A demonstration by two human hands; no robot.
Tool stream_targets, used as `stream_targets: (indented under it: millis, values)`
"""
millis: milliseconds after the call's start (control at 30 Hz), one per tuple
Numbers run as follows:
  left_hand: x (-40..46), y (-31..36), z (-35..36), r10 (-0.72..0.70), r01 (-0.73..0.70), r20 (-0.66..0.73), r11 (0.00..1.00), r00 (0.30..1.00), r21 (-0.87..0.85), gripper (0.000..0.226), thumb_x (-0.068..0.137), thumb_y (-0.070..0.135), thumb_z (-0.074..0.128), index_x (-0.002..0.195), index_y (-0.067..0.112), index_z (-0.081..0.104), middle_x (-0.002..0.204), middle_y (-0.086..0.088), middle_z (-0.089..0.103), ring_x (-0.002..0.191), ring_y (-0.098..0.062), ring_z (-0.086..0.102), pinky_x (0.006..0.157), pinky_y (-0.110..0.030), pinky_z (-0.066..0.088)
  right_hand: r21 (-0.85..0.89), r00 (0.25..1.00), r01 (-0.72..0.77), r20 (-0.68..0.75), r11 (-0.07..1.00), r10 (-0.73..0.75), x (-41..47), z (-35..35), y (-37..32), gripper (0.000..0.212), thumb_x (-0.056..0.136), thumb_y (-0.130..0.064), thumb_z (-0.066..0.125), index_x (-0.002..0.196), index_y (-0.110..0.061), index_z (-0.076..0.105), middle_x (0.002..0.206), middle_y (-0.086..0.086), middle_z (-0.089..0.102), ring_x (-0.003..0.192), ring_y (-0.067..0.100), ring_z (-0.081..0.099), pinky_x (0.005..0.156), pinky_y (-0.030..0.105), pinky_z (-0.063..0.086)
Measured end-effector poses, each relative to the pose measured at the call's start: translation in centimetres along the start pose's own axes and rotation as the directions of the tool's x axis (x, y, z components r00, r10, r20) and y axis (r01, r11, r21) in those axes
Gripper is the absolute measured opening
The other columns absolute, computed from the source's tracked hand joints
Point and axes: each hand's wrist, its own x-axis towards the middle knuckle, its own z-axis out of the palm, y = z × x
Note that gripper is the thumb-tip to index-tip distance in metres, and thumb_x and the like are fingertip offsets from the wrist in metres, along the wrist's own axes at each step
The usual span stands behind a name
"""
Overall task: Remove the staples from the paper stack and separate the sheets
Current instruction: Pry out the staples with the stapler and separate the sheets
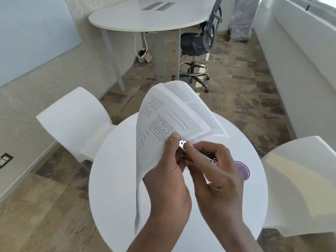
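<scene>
A stack of printed white sheets (160,120) is held up above the round white table (112,179), its pages fanned apart at the top. My left hand (169,180) grips the stack near its corner, thumb pressed on the front page. My right hand (216,173) holds a small metal staple remover (182,145), whose silver tip touches the paper corner right beside my left thumb. The staple itself is hidden behind fingers and tool.
A purple round object (242,170) lies on the table at the right, partly behind my right hand. White chairs stand left (76,120) and right (300,182) of the table. Further back are a large white desk (145,17) and a dark office chair (196,44).
</scene>
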Motion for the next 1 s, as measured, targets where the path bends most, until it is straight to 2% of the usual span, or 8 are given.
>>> stream_targets:
  millis: [167, 267, 367, 433, 533, 633, 800, 1000]
  values:
    - [0.0, -0.2, 0.0, 0.002, -0.002, 0.007, 0.999, 1.0, -0.042, 0.018, 0.081, 0.005, 0.074, 0.096, 0.015, 0.076, 0.097, -0.009, 0.079, 0.084, -0.023, 0.077, 0.064, -0.025, 0.059, -0.168, 0.997, 0.08, 0.013, 0.982, -0.079, -0.5, 0.2, 0.6, 0.045, 0.086, 0.005, 0.062, 0.125, -0.017, 0.07, 0.107, 0.006, 0.058, 0.099, 0.026, 0.06, 0.08, 0.021, 0.048]
    - [0.1, -0.4, 0.0, 0.0, 0.001, 0.011, 0.998, 1.0, -0.058, 0.03, 0.082, 0.006, 0.073, 0.11, 0.015, 0.071, 0.101, -0.009, 0.078, 0.087, -0.023, 0.076, 0.067, -0.027, 0.059, -0.241, 0.988, 0.151, 0.022, 0.959, -0.15, -0.7, 0.4, 1.1, 0.038, 0.094, 0.0, 0.052, 0.126, -0.011, 0.069, 0.11, 0.005, 0.051, 0.101, 0.023, 0.051, 0.082, 0.019, 0.046]
    - [0.4, -0.6, -0.1, -0.036, 0.036, 0.013, 0.998, 0.999, -0.044, 0.035, 0.081, 0.013, 0.076, 0.115, 0.01, 0.069, 0.108, -0.018, 0.074, 0.088, -0.026, 0.074, 0.073, -0.035, 0.061, -0.245, 0.98, 0.2, 0.036, 0.949, -0.198, -1.2, 0.8, 1.8, 0.032, 0.103, -0.006, 0.046, 0.125, -0.006, 0.069, 0.115, 0.007, 0.051, 0.104, 0.026, 0.05, 0.086, 0.029, 0.054]
    - [0.6, -0.6, -0.1, -0.101, 0.1, -0.013, 0.993, 0.995, -0.059, 0.043, 0.079, 0.018, 0.08, 0.117, 0.002, 0.067, 0.107, -0.023, 0.072, 0.088, -0.032, 0.073, 0.065, -0.033, 0.059, -0.238, 0.975, 0.222, 0.032, 0.946, -0.22, -1.6, 1.2, 2.2, 0.027, 0.103, -0.012, 0.054, 0.125, -0.004, 0.068, 0.121, 0.008, 0.053, 0.109, 0.026, 0.051, 0.079, 0.042, 0.056]
    - [0.8, -0.6, -0.1, -0.131, 0.13, -0.016, 0.989, 0.991, -0.074, 0.033, 0.08, 0.018, 0.079, 0.109, 0.003, 0.072, 0.105, -0.021, 0.074, 0.084, -0.029, 0.073, 0.064, -0.034, 0.062, -0.227, 0.972, 0.229, -0.001, 0.946, -0.236, -1.9, 1.3, 2.3, 0.025, 0.103, -0.01, 0.056, 0.123, -0.003, 0.069, 0.121, 0.009, 0.057, 0.11, 0.025, 0.053, 0.079, 0.04, 0.056]
    - [1.1, -0.4, -0.1, -0.086, 0.089, 0.044, 0.993, 0.995, -0.083, 0.009, 0.084, 0.015, 0.074, 0.09, 0.015, 0.08, 0.101, -0.014, 0.077, 0.084, -0.024, 0.076, 0.076, -0.034, 0.063, -0.181, 0.987, 0.121, -0.079, 0.976, -0.137, -1.3, 0.9, 1.8, 0.03, 0.094, 0.001, 0.061, 0.121, -0.009, 0.071, 0.11, 0.009, 0.066, 0.098, 0.026, 0.061, 0.079, 0.024, 0.053]
    - [1.2, -0.7, -0.3, -0.033, 0.049, 0.152, 0.993, 0.988, -0.107, 0.017, 0.087, 0.012, 0.07, 0.104, 0.012, 0.075, 0.102, -0.011, 0.078, 0.089, -0.024, 0.076, 0.068, -0.026, 0.06, -0.014, 0.995, -0.071, -0.067, 0.997, 0.07, 0.1, -0.3, 1.0, 0.041, 0.084, 0.001, 0.069, 0.123, -0.011, 0.069, 0.104, 0.005, 0.067, 0.08, -0.007, 0.057, 0.071, 0.005, 0.044]
    - [1.5, -0.9, -0.4, 0.097, -0.079, 0.206, 0.992, 0.974, -0.096, 0.042, 0.083, 0.012, 0.071, 0.124, 0.01, 0.063, 0.118, -0.013, 0.073, 0.101, -0.029, 0.073, 0.074, -0.029, 0.06, -0.071, 0.997, -0.065, -0.039, 0.995, 0.062, 0.9, -1.3, -0.1, 0.032, 0.083, -0.004, 0.071, 0.114, -0.006, 0.074, 0.101, -0.001, 0.071, 0.077, -0.009, 0.049, 0.066, 0.002, 0.038]
